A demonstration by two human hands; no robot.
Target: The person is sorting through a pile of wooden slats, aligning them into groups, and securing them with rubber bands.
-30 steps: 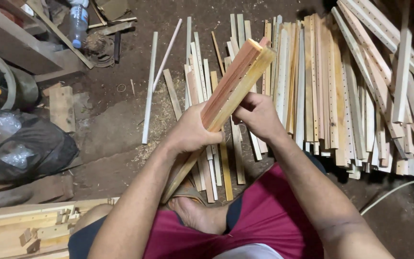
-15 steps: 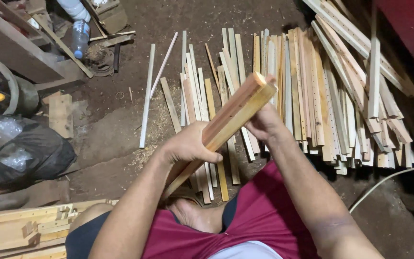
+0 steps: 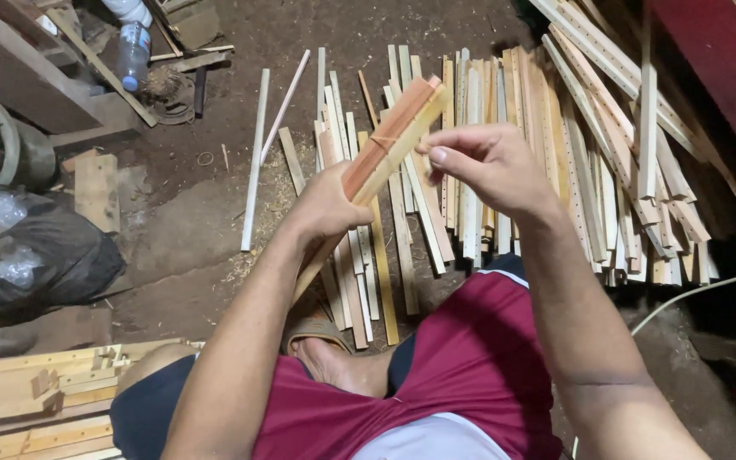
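- While I look down through the head camera, my left hand (image 3: 327,207) is clamped around the middle of a bundle of wooden slats (image 3: 389,140), which slants up and away from my lap over the floor.
- A thin rubber band (image 3: 382,139) circles the bundle's upper half, just above my left hand.
- My right hand (image 3: 489,166) sits beside the bundle's upper end with thumb and fingertips pinched together; whether they grip anything I cannot tell.
- Both hands are close, with the bundle between them.
- Loose slats (image 3: 479,162) lie spread in a row on the dirt floor (image 3: 189,230) beneath the hands, and longer drilled strips (image 3: 615,102) are piled to the right.
- Off to the left I see a black plastic bag (image 3: 36,260), a clear plastic bottle (image 3: 133,55) and stacked wooden pieces (image 3: 36,396) near my knee.
- A white cable (image 3: 692,296) runs along the floor at right.
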